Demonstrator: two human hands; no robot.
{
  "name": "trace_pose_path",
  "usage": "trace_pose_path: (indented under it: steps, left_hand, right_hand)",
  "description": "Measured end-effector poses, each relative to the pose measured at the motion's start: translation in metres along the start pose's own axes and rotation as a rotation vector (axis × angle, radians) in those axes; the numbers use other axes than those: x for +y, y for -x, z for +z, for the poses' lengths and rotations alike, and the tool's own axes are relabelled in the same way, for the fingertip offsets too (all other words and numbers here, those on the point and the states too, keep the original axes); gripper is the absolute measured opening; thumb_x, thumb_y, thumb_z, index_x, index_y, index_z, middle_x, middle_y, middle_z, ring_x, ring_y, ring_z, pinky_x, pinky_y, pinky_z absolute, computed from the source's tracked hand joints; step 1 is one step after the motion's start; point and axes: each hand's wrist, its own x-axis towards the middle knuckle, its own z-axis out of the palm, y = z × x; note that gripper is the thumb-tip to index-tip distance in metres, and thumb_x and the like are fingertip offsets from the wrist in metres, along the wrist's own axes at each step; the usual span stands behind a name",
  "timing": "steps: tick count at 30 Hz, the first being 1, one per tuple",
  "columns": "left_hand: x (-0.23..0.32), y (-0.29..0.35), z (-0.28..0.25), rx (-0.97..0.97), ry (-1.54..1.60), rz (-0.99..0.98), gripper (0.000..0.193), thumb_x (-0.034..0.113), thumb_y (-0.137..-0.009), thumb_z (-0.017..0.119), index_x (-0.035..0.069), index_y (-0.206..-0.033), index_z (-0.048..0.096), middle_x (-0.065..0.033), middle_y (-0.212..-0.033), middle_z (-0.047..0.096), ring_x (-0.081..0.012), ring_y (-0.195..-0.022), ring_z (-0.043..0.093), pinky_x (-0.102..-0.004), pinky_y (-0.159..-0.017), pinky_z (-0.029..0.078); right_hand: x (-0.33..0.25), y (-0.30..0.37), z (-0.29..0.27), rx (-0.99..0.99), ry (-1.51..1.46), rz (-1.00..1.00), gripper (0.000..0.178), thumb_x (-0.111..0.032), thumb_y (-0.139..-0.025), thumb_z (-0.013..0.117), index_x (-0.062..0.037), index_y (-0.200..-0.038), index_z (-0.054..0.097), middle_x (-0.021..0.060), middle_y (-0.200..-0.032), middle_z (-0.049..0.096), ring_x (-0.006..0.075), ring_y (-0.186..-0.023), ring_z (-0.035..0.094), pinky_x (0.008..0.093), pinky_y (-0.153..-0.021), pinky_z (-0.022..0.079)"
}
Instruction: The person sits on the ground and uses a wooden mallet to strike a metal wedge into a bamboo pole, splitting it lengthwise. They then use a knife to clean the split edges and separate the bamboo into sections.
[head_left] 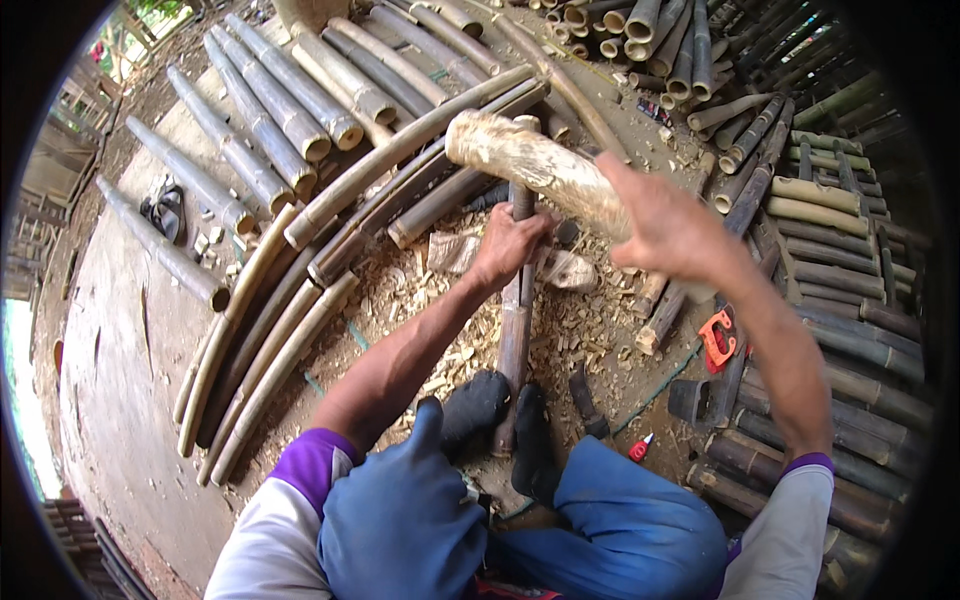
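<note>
My right hand (675, 220) is closed round one end of a thick, pale wooden mallet (540, 165), battered and frayed along its side. The mallet reaches leftward across the upright tool in my other hand. My left hand (512, 245) grips the dark handle of what looks like a chisel (522, 200); its lower end is hidden by my fingers and the bamboo. Below that fist a brown bamboo piece (514, 340) runs toward me, its near end between my dark-socked feet (533, 440). Two rough wood blocks (570, 270) lie beside the bamboo.
Wood chips (590, 340) cover the ground around my feet. Curved bamboo poles (270, 370) lie at left, with straight ones (265, 95) behind. Bamboo slats (850, 340) are stacked at right. An orange-handled saw (716, 340) and a red tube (640, 448) lie near my right knee.
</note>
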Motion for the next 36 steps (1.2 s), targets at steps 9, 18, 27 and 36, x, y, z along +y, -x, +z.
trace_pose_path:
  steps: [9, 18, 27, 36]
  left_hand:
    - [0.003, -0.007, 0.001, 0.006, 0.003, -0.064, 0.026, 0.023, -0.095, 0.074, 0.006, -0.078, 0.066, -0.0014, -0.066, 0.061, -0.0070, -0.051, 0.050, -0.0263, -0.045, 0.038]
    - [0.006, -0.006, 0.002, 0.040, -0.039, -0.052, 0.026, 0.022, -0.098, 0.074, 0.008, -0.079, 0.065, 0.0017, -0.063, 0.057, -0.0052, -0.049, 0.044, -0.0261, -0.044, 0.033]
    - [0.001, -0.006, -0.003, 0.044, 0.045, -0.076, 0.030, 0.023, -0.096, 0.075, 0.008, -0.074, 0.062, 0.0014, -0.063, 0.057, -0.0056, -0.049, 0.045, -0.0262, -0.044, 0.032]
    - [0.001, -0.006, 0.004, 0.025, 0.037, -0.093, 0.024, 0.023, -0.098, 0.075, 0.007, -0.081, 0.067, 0.0023, -0.064, 0.056, -0.0057, -0.051, 0.048, -0.0244, -0.045, 0.034]
  right_hand:
    - [0.021, -0.016, -0.057, 0.829, -0.384, -0.029, 0.072, -0.023, -0.074, 0.080, 0.0061, -0.135, 0.054, 0.0270, -0.124, 0.066, 0.0373, -0.108, 0.071, 0.0455, -0.098, 0.058]
    - [0.030, -0.013, -0.033, 0.349, -0.093, -0.053, 0.084, -0.014, -0.069, 0.083, 0.0036, -0.144, 0.051, 0.0201, -0.121, 0.069, 0.0266, -0.104, 0.070, 0.0394, -0.098, 0.056]
    - [0.059, -0.022, 0.003, 0.073, 0.271, -0.102, 0.070, 0.001, -0.072, 0.070, -0.0020, -0.139, 0.050, 0.0143, -0.100, 0.067, 0.0308, -0.087, 0.069, 0.0447, -0.074, 0.062]
    - [0.060, -0.012, 0.008, 0.024, 0.244, 0.009, 0.090, -0.001, -0.072, 0.079, -0.0113, -0.155, 0.046, 0.0199, -0.143, 0.062, 0.0361, -0.124, 0.066, 0.0426, -0.111, 0.051]
